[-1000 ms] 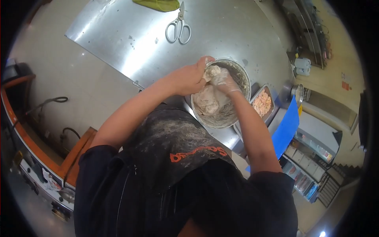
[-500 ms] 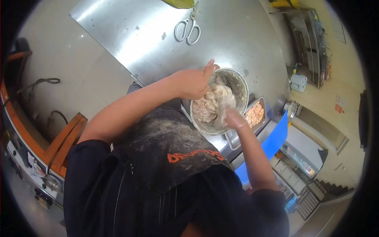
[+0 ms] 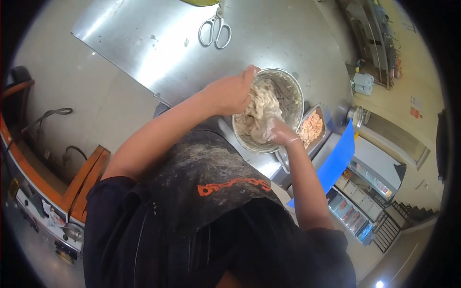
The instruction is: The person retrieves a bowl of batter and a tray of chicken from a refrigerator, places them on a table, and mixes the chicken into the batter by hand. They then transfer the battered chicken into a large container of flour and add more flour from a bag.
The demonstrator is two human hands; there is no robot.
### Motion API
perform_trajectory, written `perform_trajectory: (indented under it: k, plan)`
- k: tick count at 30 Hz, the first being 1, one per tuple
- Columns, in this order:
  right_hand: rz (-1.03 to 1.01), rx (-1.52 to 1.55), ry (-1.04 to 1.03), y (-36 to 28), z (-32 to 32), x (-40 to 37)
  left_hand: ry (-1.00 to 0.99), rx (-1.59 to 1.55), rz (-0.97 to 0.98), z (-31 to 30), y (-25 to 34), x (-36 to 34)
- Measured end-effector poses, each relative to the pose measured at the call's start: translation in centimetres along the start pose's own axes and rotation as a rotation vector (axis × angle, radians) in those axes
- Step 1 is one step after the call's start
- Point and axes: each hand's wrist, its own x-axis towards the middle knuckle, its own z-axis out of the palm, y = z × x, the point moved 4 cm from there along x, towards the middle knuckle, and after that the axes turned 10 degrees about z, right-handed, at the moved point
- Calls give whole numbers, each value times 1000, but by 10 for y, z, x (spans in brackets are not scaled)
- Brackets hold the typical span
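A round metal bowl (image 3: 293,81) stands near the table's front edge, tilted towards me. Inside lies a wet, pale, batter-coated mixture (image 3: 264,102); what the coated pieces are, I cannot make out. My left hand (image 3: 235,93) grips the bowl's left rim, thumb on the upper edge. My right hand (image 3: 276,130) is down in the bowl against the mixture, coated pale to the wrist. Its fingers are sunk in the mass, so their closing is hidden.
Right of the bowl sits a metal tray (image 3: 321,114) of small pinkish-orange pieces (image 3: 311,127). Silver-handled scissors (image 3: 216,31) lie on the steel table (image 3: 163,53), beside a yellow-green object (image 3: 200,2) at the top. A blue panel (image 3: 331,165) stands beyond the tray.
My right hand has moved to the left and deeper into the mixture, which bunches up towards the bowl's far side. My left hand keeps its hold on the rim. The view has shifted slightly.
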Motion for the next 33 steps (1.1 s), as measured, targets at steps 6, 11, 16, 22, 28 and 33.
perform_trajectory:
  k: [6, 11, 16, 22, 28, 33]
  plan:
    - [-42, -215, 789, 1, 46, 77, 5, -3, -16, 4, 4, 1]
    - [174, 111, 177, -30, -70, 40, 1, 14, -7, 2, -1, 8]
    - [55, -67, 160, -21, -39, -15, 90, -49, 15, 11, -6, 12]
    - [214, 107, 281, -1, -19, 40, 179, -65, 75, 19, -9, 13]
    - [83, 17, 351, 9, -69, 9, 133, -58, 12, 9, 4, 14]
    - [-44, -528, 605, -43, -112, -132, 251, -48, 72, 22, 5, 15]
